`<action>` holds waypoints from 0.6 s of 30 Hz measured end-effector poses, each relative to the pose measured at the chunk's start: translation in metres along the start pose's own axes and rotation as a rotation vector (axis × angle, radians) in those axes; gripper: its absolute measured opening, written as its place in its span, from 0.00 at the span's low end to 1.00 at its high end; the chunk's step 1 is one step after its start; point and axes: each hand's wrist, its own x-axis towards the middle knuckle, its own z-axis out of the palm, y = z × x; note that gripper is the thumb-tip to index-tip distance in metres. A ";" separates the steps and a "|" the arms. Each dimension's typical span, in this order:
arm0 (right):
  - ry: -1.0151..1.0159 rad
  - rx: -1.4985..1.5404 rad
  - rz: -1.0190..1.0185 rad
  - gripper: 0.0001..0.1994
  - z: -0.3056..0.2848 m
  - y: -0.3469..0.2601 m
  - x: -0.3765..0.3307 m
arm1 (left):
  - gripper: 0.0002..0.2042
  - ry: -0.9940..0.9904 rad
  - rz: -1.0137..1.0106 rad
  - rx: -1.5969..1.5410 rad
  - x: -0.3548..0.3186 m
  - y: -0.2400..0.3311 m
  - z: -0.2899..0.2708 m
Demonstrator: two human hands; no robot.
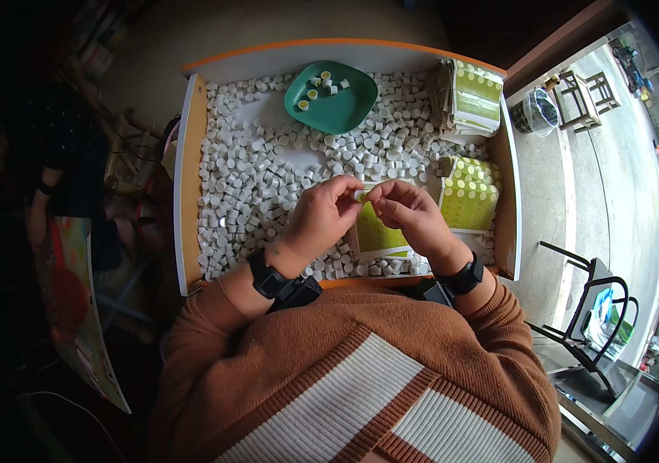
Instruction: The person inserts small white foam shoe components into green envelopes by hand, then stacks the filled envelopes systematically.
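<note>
My left hand (321,214) is closed, pinching a small white cap (358,196) between thumb and fingertips. Fingertips of my right hand (410,214) are pinched together close beside the cap; whatever they hold is too small to make out. Beneath both hands, a green sheet (379,235) of round stickers lies over loose white caps (256,201). In the far part of the box, a dark green tray (352,116) carries several white caps with yellow tops (312,95), near its left side.
An orange-edged shallow box (509,201) surrounds the caps. Stacked sticker sheets (477,96) and more green sheets (468,197) lie along its right side. Beyond are a clear bin (537,112), a wooden stool (576,100) and a black-framed chair (599,316). At left is a person's arm (42,201).
</note>
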 end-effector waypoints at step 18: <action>0.004 0.027 0.052 0.10 0.005 -0.002 0.002 | 0.10 0.063 0.016 0.020 -0.003 0.003 -0.002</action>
